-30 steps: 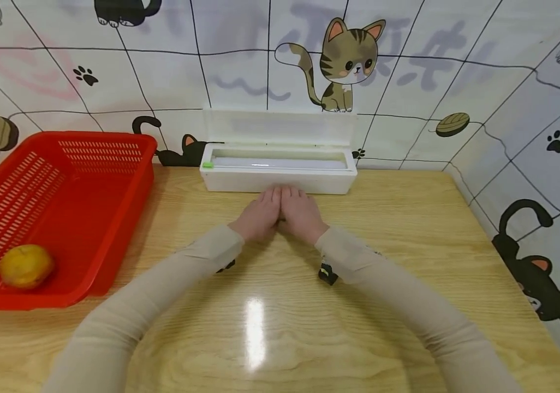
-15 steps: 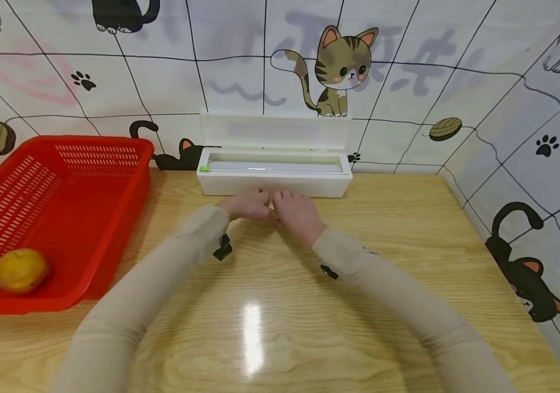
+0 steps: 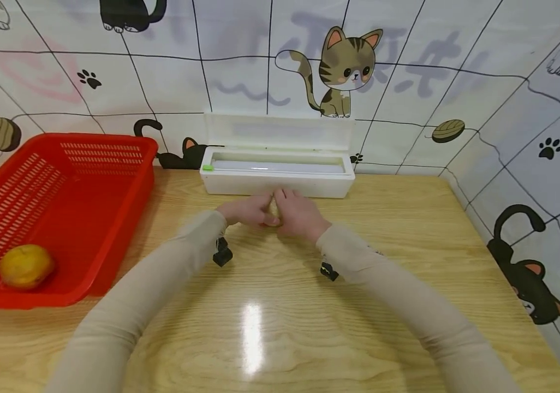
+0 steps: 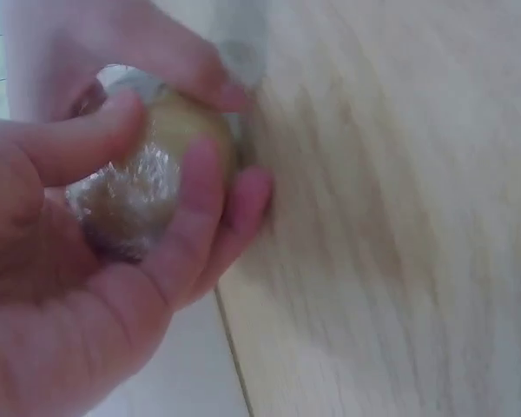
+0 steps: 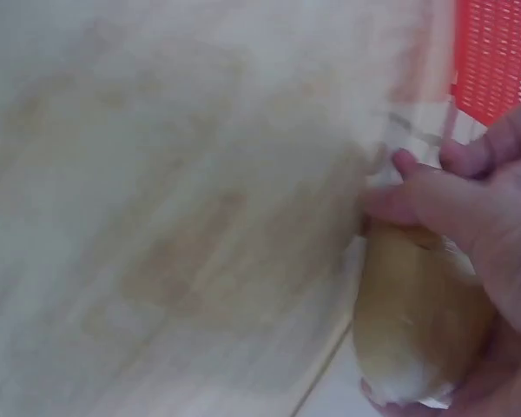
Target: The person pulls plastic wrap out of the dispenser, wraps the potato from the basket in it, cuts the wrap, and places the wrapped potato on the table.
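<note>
In front of the white box, my left hand (image 3: 248,210) and right hand (image 3: 301,216) meet around a rounded yellow-brown fruit (image 3: 273,208). Its exact kind is unclear. Up close in the left wrist view, shiny clear plastic film (image 4: 143,187) covers part of it. The left thumb and fingers curl round one side of the fruit. From the other side the right hand (image 5: 504,226) grips it, with its thumb near the top end. From the head view the hands hide most of the fruit.
Behind the hands stands a long white cling film box (image 3: 280,184), its lid (image 3: 280,131) raised, with a green slider (image 3: 208,168) at the left. A red basket (image 3: 127,218) at the left holds a yellow fruit (image 3: 27,266). Printed walls border the wooden table (image 3: 358,327).
The left hand has swung from lying beside the right one to a more sideways hold, fingers turned inward. The fruit now shows between the hands. The right hand has moved only slightly.
</note>
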The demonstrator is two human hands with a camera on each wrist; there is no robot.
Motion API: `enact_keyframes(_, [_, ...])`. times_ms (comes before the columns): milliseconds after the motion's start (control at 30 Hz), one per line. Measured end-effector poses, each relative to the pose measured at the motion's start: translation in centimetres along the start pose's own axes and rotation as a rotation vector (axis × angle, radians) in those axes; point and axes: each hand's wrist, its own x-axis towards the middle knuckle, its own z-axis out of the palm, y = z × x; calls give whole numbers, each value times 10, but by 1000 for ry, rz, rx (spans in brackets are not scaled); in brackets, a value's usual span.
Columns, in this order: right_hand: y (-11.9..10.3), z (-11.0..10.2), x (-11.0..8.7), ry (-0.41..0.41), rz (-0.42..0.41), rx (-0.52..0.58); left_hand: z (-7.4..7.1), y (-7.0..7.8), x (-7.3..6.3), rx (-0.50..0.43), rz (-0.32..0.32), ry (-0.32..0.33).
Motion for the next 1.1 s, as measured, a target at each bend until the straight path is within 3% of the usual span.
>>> enact_keyframes(67, [1,1,1,-2,1,3,0,2,-2,-90,-23,6])
enact_keyframes(100, [2,1,1,-4,8,29,2,3,-2,-100,2,17])
enact_keyframes(200, [7,-3,1,-42,25,147,12,9,-5,67,97,95])
enact_keyframes(333, [12,-8,2,-126,5,379,29,11,-4,368,143,233])
enact_keyframes(467, [13,-13,0,-174,-8,485,40,7,0,470,162,335])
enact_keyframes(600, [11,-16,-8,-132,-1,432,33,4,2,389,140,354])
enact_keyframes(733, [3,-9,-9,16,36,258,25,11,2,311,40,363])
enact_keyframes(833, [-1,-4,-8,87,76,173,30,17,1,293,1,429])
enact_keyframes(967, [-3,-4,-7,82,71,226,40,15,-2,345,37,530])
enact_keyframes(1100, [-6,-5,-5,55,88,281,43,13,-3,410,4,551])
